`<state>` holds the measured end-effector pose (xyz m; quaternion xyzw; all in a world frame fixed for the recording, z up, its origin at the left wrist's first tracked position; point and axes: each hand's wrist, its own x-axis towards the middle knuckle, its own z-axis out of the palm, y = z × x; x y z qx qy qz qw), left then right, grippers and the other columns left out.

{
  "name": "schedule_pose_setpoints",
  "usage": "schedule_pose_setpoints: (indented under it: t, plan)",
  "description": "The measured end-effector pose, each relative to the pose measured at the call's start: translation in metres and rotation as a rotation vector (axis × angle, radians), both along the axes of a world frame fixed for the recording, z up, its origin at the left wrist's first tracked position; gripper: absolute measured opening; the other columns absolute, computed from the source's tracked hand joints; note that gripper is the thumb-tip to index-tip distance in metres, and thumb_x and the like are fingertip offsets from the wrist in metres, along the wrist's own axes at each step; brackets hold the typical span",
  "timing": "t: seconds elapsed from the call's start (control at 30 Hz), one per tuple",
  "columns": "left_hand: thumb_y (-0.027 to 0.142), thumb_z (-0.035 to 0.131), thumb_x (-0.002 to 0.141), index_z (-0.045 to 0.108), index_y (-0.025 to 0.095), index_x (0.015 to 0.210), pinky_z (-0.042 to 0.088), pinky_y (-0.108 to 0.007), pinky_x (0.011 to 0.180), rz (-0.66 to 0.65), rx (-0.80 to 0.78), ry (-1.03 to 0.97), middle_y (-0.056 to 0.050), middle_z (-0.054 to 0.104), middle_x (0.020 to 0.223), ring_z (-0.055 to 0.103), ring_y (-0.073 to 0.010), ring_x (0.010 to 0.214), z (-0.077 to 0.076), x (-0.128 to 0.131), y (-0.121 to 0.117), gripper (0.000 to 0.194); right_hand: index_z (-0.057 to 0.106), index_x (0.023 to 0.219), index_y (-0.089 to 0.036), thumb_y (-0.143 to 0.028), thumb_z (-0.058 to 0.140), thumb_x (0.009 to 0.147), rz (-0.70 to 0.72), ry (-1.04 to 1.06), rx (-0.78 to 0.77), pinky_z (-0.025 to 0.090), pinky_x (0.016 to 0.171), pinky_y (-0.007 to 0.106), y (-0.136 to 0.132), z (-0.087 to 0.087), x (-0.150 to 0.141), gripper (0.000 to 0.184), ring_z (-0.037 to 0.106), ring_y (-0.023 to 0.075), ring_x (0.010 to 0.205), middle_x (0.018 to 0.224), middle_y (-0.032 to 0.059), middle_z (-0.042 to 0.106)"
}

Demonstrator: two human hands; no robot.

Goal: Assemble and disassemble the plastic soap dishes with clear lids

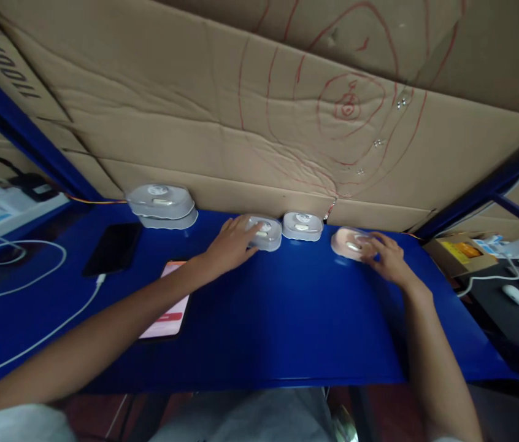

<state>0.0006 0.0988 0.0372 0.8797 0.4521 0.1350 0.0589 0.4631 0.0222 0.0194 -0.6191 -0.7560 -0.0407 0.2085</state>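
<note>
My left hand (233, 247) is closed around the left end of a small clear-lidded plastic box (269, 233), thumb at its front side. Toward the right, my right hand (389, 259) grips the right end of a similar box with a pinkish look (348, 242); some fingers there are blurred. Between these two stands another clear-lidded box (302, 227), untouched. Each lid has a round mark and a small light oblong piece on top. What the boxes contain cannot be made out.
Two more stacked boxes (162, 204) stand at the back left of the blue table (296, 325). A lit phone (167, 316) lies under my left forearm, a dark phone (113, 247) and white cable (73, 320) farther left. Behind rises a cardboard wall (186, 92) with red rings.
</note>
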Motion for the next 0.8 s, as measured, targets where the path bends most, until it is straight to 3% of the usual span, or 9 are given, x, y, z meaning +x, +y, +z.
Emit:
schedule_pose_setpoints:
  t: [0.07, 0.13, 0.27, 0.33, 0.43, 0.5, 0.6, 0.7, 0.8]
  plan:
    - [0.026, 0.070, 0.095, 0.057, 0.026, 0.150, 0.034, -0.059, 0.120, -0.125, 0.053, -0.025, -0.017, 0.054, 0.149, 0.049, -0.0382, 0.141, -0.005, 0.000, -0.033, 0.056, 0.067, 0.139, -0.025, -0.035, 0.059, 0.094, -0.100, 0.010, 0.074, 0.042, 0.106, 0.071, 0.009, -0.010, 0.014, 0.047, 0.057, 0.0432, 0.129, 0.138, 0.0197, 0.063]
    - [0.029, 0.077, 0.091, 0.061, 0.032, 0.146, 0.041, -0.057, 0.116, -0.241, 0.047, -0.103, -0.014, 0.054, 0.144, 0.051, -0.0365, 0.135, -0.010, 0.003, -0.068, 0.058, 0.063, 0.146, -0.023, -0.032, 0.054, 0.096, -0.091, 0.032, 0.093, 0.040, 0.110, 0.069, 0.020, -0.019, 0.010, 0.051, 0.056, 0.0411, 0.130, 0.137, 0.0203, 0.062]
    - [0.027, 0.084, 0.086, 0.059, 0.036, 0.148, 0.047, -0.052, 0.113, -0.366, -0.040, -0.180, -0.012, 0.053, 0.141, 0.052, -0.0343, 0.134, -0.017, 0.010, -0.110, 0.067, 0.047, 0.159, -0.026, -0.039, 0.048, 0.103, 0.001, 0.046, 0.080, 0.037, 0.119, 0.063, 0.033, -0.028, -0.038, 0.058, 0.047, 0.0368, 0.145, 0.153, 0.0182, 0.054]
    - [0.026, 0.084, 0.086, 0.057, 0.037, 0.150, 0.047, -0.052, 0.115, -0.348, -0.087, -0.199, -0.012, 0.049, 0.148, 0.051, -0.0350, 0.138, -0.020, 0.011, -0.113, 0.070, 0.029, 0.167, -0.030, -0.046, 0.043, 0.107, 0.067, 0.085, 0.048, 0.034, 0.123, 0.062, 0.030, -0.026, -0.070, 0.064, 0.035, 0.0333, 0.157, 0.167, 0.0139, 0.040]
    - [0.030, 0.084, 0.086, 0.047, 0.037, 0.157, 0.041, -0.059, 0.120, -0.237, -0.143, -0.245, -0.014, 0.032, 0.167, 0.040, -0.0410, 0.150, -0.027, 0.010, -0.106, 0.080, 0.007, 0.170, -0.036, -0.055, 0.040, 0.109, 0.225, 0.203, -0.032, 0.021, 0.127, 0.069, 0.007, -0.012, -0.119, 0.072, 0.014, 0.0330, 0.165, 0.178, 0.0092, 0.017]
    - [0.031, 0.084, 0.086, 0.035, 0.036, 0.164, 0.038, -0.060, 0.121, -0.180, -0.191, -0.281, -0.016, 0.028, 0.171, 0.036, -0.0419, 0.154, -0.033, 0.008, -0.101, 0.092, 0.011, 0.170, -0.037, -0.064, 0.051, 0.103, 0.414, 0.188, -0.097, 0.019, 0.128, 0.069, -0.016, -0.002, -0.148, 0.083, 0.016, 0.0354, 0.164, 0.177, 0.0098, 0.018]
    - [0.032, 0.084, 0.085, 0.017, 0.032, 0.168, 0.040, -0.057, 0.121, -0.174, -0.279, -0.330, -0.017, 0.041, 0.165, 0.044, -0.0373, 0.150, -0.039, 0.005, -0.096, 0.106, 0.024, 0.168, -0.034, -0.061, 0.066, 0.097, 0.636, 0.118, -0.205, 0.029, 0.128, 0.062, -0.044, 0.008, -0.179, 0.087, 0.025, 0.0355, 0.162, 0.175, 0.0117, 0.025]
    - [0.033, 0.087, 0.081, 0.012, 0.028, 0.168, 0.041, -0.057, 0.119, -0.160, -0.341, -0.294, -0.019, 0.044, 0.164, 0.048, -0.0377, 0.147, -0.034, 0.001, -0.097, 0.115, 0.032, 0.166, -0.032, -0.051, 0.064, 0.101, 0.682, 0.172, -0.269, 0.035, 0.126, 0.055, -0.048, 0.008, -0.180, 0.074, 0.030, 0.0321, 0.160, 0.173, 0.0123, 0.030]
    - [0.033, 0.089, 0.076, 0.012, 0.024, 0.168, 0.041, -0.057, 0.117, -0.144, -0.398, -0.208, -0.022, 0.043, 0.163, 0.048, -0.0404, 0.147, -0.024, -0.003, -0.101, 0.120, 0.038, 0.164, -0.032, -0.050, 0.063, 0.102, 0.570, 0.218, -0.241, 0.037, 0.124, 0.058, -0.033, -0.001, -0.159, 0.069, 0.037, 0.0322, 0.157, 0.169, 0.0132, 0.039]
